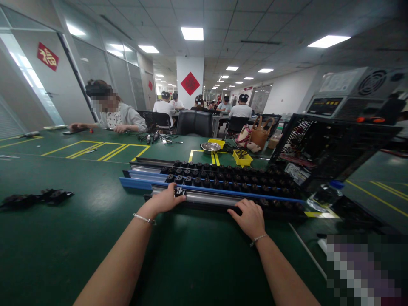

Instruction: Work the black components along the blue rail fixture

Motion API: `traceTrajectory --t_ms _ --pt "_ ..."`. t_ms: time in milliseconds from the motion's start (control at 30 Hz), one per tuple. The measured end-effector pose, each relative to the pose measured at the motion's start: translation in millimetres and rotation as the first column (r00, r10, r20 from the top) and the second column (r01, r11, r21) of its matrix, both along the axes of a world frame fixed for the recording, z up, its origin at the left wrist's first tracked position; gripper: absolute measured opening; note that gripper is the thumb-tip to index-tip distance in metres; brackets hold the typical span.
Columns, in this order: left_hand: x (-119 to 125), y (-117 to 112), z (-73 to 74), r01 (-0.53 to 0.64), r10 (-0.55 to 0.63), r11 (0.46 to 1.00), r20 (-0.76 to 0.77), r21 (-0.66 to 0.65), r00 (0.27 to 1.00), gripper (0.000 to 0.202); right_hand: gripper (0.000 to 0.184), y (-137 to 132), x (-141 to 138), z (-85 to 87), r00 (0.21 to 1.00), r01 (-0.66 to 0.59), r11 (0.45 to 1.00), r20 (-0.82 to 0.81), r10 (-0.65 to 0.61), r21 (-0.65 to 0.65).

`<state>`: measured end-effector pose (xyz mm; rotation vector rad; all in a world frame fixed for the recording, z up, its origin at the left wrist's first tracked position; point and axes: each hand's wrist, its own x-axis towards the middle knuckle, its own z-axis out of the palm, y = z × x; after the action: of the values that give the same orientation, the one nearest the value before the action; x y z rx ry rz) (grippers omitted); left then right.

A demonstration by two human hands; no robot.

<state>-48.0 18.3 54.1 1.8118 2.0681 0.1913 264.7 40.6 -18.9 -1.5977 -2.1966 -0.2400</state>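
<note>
Several long metal rails lie side by side on the green table [95, 238], with rows of small black round parts set along them. Nearest to me is a silver-grey rail [210, 198] with a bare middle stretch. My left hand [165, 199] pinches a small black part with white marks [179, 192] at this rail's left portion, between thumb and index finger. Over the same rail's right portion, my right hand [250, 216] has its fingers curled at the row of black parts; what is under its fingertips is hidden. Blue strips [137, 182] edge the rails behind.
Loose black parts [38, 197] lie at the left. Behind the rails are a metal bowl [210, 146] and a yellow tray [242, 159] of dark pieces. A clear bottle [325, 196] and an open computer case [331, 148] stand right. A co-worker [111, 110] sits across the table.
</note>
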Motion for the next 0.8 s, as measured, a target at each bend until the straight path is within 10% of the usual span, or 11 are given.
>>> traceTrajectory --t_ms 300,800 --pt "25.8 10.0 -38.7 -0.185 0.232 0.936 -0.128 0.3 0.964 0.05 0.038 -0.6 -0.8 1.3 1.0 0.002 1.0 0.001 -0.002 -0.007" --pt "18.1 8.0 -33.2 -0.273 0.368 0.888 -0.215 0.37 0.905 0.047 0.038 0.2 -0.1 1.0 1.0 0.011 1.0 0.01 -0.011 -0.015"
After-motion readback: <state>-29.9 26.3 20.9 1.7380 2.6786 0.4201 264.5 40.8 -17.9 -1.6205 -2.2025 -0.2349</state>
